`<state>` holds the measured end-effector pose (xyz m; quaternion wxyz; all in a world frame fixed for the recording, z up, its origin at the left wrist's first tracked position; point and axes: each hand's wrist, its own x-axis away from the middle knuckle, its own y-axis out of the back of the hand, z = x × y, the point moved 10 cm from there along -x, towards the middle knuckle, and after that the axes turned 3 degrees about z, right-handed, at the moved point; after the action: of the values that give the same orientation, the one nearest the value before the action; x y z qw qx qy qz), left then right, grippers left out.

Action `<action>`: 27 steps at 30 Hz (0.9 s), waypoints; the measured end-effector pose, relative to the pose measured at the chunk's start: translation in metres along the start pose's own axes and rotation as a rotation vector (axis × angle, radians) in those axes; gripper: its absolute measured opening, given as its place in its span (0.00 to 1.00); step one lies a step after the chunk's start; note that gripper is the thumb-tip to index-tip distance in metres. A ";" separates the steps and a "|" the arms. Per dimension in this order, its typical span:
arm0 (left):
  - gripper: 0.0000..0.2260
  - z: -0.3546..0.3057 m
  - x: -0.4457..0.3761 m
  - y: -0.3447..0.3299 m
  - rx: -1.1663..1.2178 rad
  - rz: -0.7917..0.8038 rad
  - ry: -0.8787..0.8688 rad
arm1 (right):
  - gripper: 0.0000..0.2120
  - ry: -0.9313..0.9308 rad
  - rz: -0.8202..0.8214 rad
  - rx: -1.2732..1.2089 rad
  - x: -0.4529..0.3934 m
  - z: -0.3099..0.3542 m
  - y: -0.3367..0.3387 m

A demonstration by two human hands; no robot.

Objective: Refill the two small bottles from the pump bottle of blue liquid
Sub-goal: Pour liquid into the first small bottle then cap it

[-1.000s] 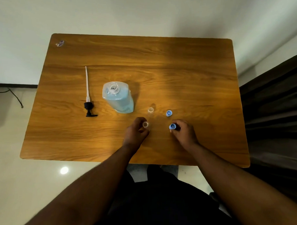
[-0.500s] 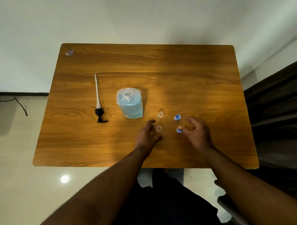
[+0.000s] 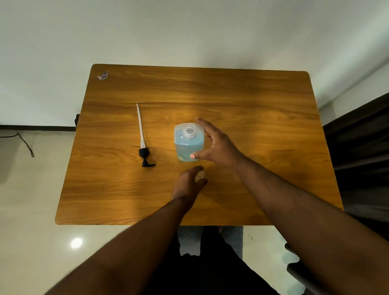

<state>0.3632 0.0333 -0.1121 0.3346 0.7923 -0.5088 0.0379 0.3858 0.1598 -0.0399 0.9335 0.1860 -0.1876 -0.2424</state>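
Bottle (image 3: 189, 143) of clear plastic, squarish with rounded shoulders and holding pale blue liquid, is seen standing upright and uncapped near the middle of a table (image 3: 254, 105) of glossy, wood-grained board with rounded corners. At the far left corner a small crumpled wrapper (image 3: 102, 76) is seen. Left of the bottle, well apart from it, the pump (image 3: 143, 147) is laid flat: a black head with a spout at the near end and a long, thin white tube pointing away. Just nearer than the bottle, the left hand (image 3: 188, 185) is rested on the table, its fingers curled round a small clear bottle (image 3: 200, 174), of which only the round open mouth is shown. The right hand (image 3: 213, 144) is held at the right side of the large bottle, fingers and thumb spread wide apart; the thumb tip is seen against the bottle's lower front and a fingertip beside its neck, though whether they touch cannot be told. Much of the table right of centre is covered by the right forearm, so the second small bottle and the caps cannot be made out. Pale floor tiles, a cable at left and a dark curtain at right are seen around.
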 end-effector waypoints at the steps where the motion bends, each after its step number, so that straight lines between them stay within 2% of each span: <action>1: 0.20 0.006 0.001 0.011 -0.016 -0.010 0.006 | 0.49 -0.010 -0.007 -0.029 0.000 -0.002 -0.003; 7: 0.20 0.047 0.003 0.070 0.093 -0.141 0.114 | 0.44 -0.092 -0.102 -0.151 -0.007 -0.011 -0.009; 13: 0.23 0.061 -0.002 0.070 0.192 -0.022 0.141 | 0.47 -0.135 -0.152 -0.092 -0.009 -0.018 -0.031; 17: 0.23 0.058 0.000 0.075 0.241 -0.012 0.119 | 0.42 -0.126 -0.220 -0.246 0.000 -0.012 -0.042; 22: 0.20 0.033 0.011 0.124 0.358 -0.147 -0.023 | 0.36 -0.087 -0.352 -0.323 0.015 0.006 -0.030; 27: 0.18 -0.014 0.030 0.179 0.482 -0.208 -0.165 | 0.36 0.098 -0.454 -0.441 0.042 0.057 0.004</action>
<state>0.2328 -0.0286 -0.0013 0.0959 0.8974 -0.4266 0.0588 0.3965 0.1267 0.0223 0.8813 0.0278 -0.0392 -0.4700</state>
